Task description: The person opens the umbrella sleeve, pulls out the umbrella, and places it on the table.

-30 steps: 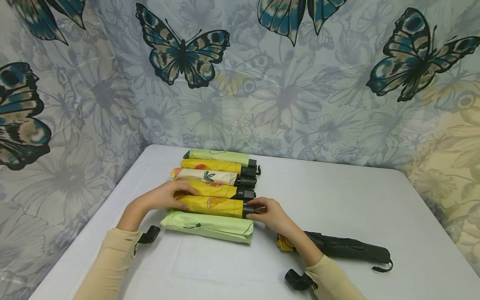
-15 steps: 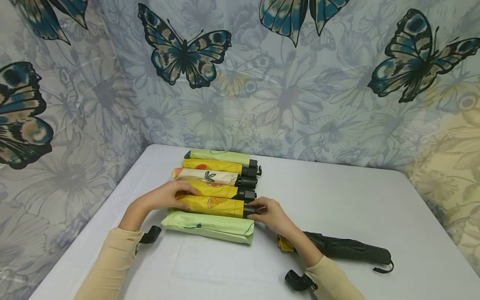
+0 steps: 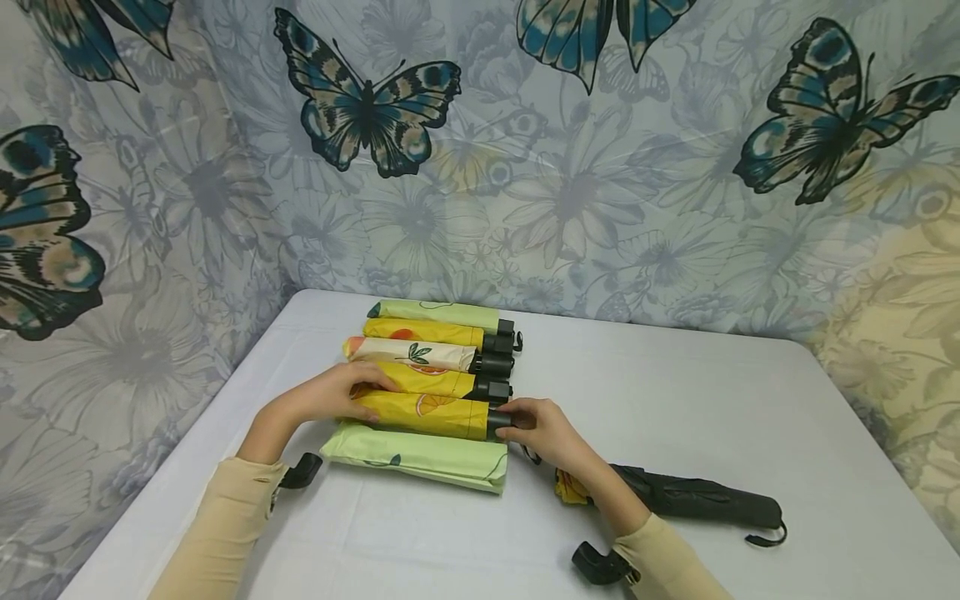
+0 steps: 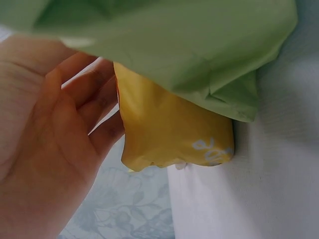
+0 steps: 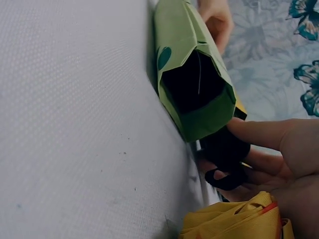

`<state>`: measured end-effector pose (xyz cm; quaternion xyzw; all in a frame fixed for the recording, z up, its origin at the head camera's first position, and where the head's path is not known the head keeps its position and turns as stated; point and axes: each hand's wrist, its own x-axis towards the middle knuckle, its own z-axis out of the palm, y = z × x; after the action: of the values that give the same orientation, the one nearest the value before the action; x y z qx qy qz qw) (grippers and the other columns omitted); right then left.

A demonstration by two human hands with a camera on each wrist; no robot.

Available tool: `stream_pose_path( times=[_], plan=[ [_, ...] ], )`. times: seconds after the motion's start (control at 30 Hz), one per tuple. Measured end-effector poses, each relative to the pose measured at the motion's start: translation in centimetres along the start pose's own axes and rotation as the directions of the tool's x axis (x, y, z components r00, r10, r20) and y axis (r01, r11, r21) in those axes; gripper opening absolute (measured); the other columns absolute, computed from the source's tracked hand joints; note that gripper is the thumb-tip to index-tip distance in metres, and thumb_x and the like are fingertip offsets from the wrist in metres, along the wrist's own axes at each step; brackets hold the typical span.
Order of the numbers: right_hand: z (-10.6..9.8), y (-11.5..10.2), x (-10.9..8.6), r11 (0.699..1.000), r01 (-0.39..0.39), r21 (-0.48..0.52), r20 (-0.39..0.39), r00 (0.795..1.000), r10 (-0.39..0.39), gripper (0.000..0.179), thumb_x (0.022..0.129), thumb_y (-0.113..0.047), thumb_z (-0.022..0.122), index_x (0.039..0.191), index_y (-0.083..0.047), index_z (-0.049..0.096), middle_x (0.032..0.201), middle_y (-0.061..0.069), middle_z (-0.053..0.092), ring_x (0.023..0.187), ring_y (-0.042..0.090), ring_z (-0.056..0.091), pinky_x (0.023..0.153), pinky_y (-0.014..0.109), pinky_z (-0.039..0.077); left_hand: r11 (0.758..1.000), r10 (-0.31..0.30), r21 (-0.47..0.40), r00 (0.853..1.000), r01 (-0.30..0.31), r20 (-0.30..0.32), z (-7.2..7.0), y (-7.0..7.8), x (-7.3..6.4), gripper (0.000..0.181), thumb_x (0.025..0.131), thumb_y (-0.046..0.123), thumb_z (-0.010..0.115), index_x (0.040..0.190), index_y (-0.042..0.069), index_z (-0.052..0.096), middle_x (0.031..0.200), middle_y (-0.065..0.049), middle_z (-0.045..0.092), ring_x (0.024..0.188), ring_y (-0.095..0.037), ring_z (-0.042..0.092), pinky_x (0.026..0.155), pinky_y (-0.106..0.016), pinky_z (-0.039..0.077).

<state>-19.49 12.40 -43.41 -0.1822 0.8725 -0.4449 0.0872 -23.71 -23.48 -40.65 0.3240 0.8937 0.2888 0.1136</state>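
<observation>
In the head view a folded yellow umbrella with an orange-slice print lies crosswise between my hands. My left hand holds its left end, fingers curved over it. At the other end my right hand pinches the black handle. A wrist strap hangs from that handle in the right wrist view. Closer to me is a light green umbrella sleeve, its right end dark and hollow. The left wrist view has the yellow fabric beside my fingers, its upper part hidden by green cloth.
Behind lie several folded umbrellas in a row, including another yellow one, a cream one and a green one. A black-covered umbrella rests by my right forearm on the white table. A butterfly-print cloth hangs behind.
The near edge of the green sleeve has shifted slightly toward me. My right hand has turned a little at the handle, and a black strap now shows below it. My left hand stays put.
</observation>
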Motion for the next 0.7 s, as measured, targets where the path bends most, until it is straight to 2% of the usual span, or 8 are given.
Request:
stream_pose_path(
  times=[0.2,0.53,0.7],
  plan=[
    [-0.09,-0.12,-0.12,0.999,-0.016,0.040,0.005,1.000,0.016,0.033,0.089,-0.012,0.071,0.119,0.002,0.066,0.119,0.021,0.066,0.101,0.028,0.069,0.080,0.027,0.059,1.000,0.006,-0.009,1.000,-0.006,-0.004,-0.02,-0.13,0.01,0.044,0.080,0.021,0.081,0.122,0.020,0.067,0.120,0.002,0.067,0.115,-0.020,0.058,0.096,-0.035,0.050],
    [-0.25,-0.24,-0.27,0.992,-0.061,0.112,0.039,0.998,0.057,0.034,0.089,-0.012,0.070,0.118,0.005,0.064,0.114,0.021,0.068,0.099,0.027,0.070,0.079,0.027,0.059,0.999,-0.019,-0.036,1.000,0.019,0.002,-0.10,-0.23,-0.04,0.046,0.080,0.024,0.081,0.123,0.022,0.067,0.120,0.002,0.066,0.105,-0.017,0.056,0.085,-0.028,0.050],
    [-0.46,-0.17,-0.49,0.992,-0.064,0.108,0.048,0.997,0.059,0.036,0.090,-0.015,0.071,0.119,0.004,0.064,0.113,0.020,0.069,0.098,0.025,0.070,0.079,0.029,0.059,0.999,-0.019,-0.030,1.000,0.020,0.009,-0.04,-0.17,0.02,0.046,0.080,0.026,0.081,0.123,0.022,0.067,0.121,0.002,0.066,0.109,-0.016,0.057,0.092,-0.031,0.050]
  ],
)
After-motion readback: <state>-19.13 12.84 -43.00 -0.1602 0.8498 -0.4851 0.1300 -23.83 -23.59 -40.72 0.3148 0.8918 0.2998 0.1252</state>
